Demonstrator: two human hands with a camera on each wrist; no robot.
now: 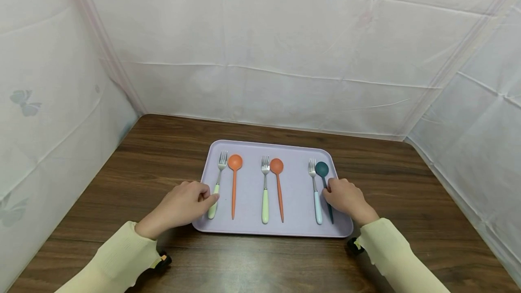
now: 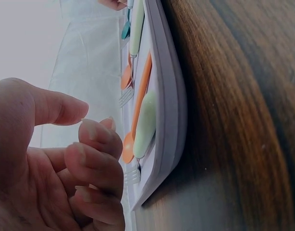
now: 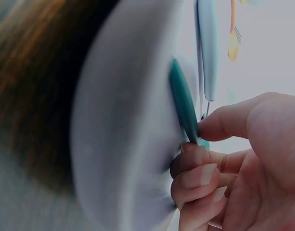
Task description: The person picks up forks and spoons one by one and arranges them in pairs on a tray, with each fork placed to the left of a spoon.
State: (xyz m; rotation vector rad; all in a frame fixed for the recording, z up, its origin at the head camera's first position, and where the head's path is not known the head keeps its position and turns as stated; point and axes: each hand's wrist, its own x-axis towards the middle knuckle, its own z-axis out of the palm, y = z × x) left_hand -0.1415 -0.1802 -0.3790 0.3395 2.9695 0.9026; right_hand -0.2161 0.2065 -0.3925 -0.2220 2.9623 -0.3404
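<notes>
On a pale lilac tray (image 1: pixel 248 193), forks and spoons lie in three pairs. My right hand (image 1: pixel 348 199) pinches the handle of a dark green spoon (image 1: pixel 322 169) between thumb and fingers, near the tray's right edge. Beside it lies a fork with a light blue handle (image 1: pixel 318 209). My left hand (image 1: pixel 183 205) hovers at the tray's left edge, close to a fork with a pale green handle (image 1: pixel 213 205). In the left wrist view its fingers (image 2: pixel 94 159) are loosely curled, with nothing between them and the thumb. An orange spoon (image 1: pixel 235 162) lies right of that fork.
In the tray's middle are another green-handled fork (image 1: pixel 265 207) and a second orange spoon (image 1: pixel 277 166). The tray sits on a dark wooden table (image 1: pixel 163 148). White sheeting (image 1: pixel 260 94) hangs behind the table and along both sides.
</notes>
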